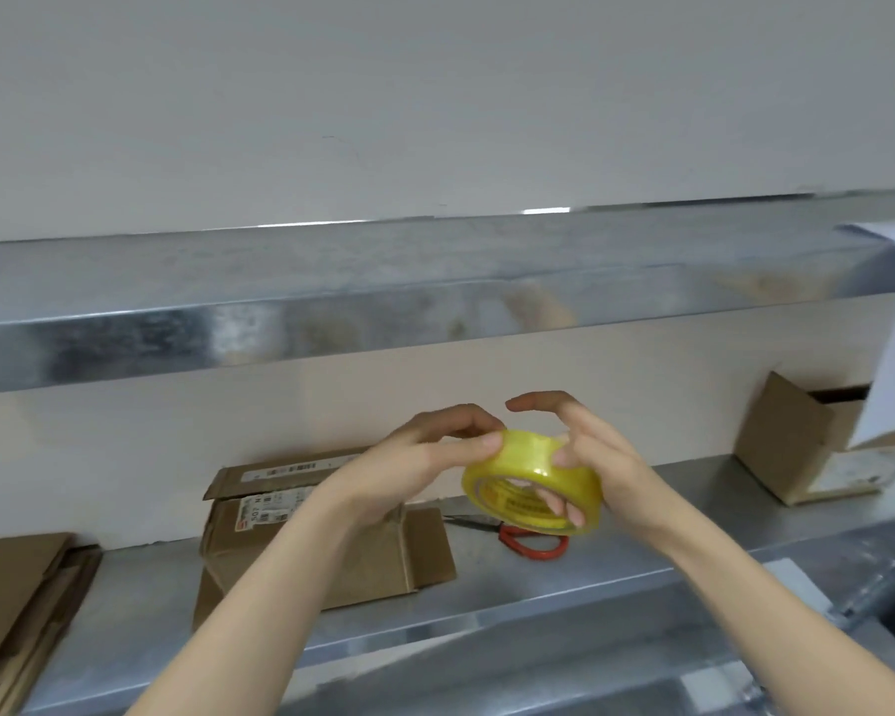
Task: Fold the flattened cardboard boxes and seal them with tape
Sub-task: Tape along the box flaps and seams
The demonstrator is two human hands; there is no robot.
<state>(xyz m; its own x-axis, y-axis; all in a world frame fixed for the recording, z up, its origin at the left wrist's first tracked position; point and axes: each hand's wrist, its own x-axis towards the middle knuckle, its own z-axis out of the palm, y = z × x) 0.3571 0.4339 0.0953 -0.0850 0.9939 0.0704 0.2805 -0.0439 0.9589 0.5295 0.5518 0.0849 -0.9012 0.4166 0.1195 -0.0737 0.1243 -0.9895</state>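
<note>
A pale wall [435,95] fills the upper half of the view, and below it a long steel upper shelf [435,302] runs from side to side. Under that lies the lower steel shelf [487,586], which bears the cardboard. A stack of flattened cardboard [16,602] lies at its left end. A partly folded box [259,550] with printed labels sits near the middle, its flaps loose and its right side hidden behind the left forearm. A smaller open box [791,447] stands against the back panel well off to the right. Both bare arms reach forward and meet above the shelf. The left hand [414,467] has its fingers curled at the top edge of the tape roll [528,472], with the thumb tip pressed on the outer band. The right hand [605,457] grips the roll from the other side, with some fingers passed through the core, the thumb on the outer band, and the forefinger arched free above. The yellow-tinted roll is held in the air, tilted, clear of the shelf. Just below it lie scissors with red handles [533,542], flat on the steel beside the middle box.
</note>
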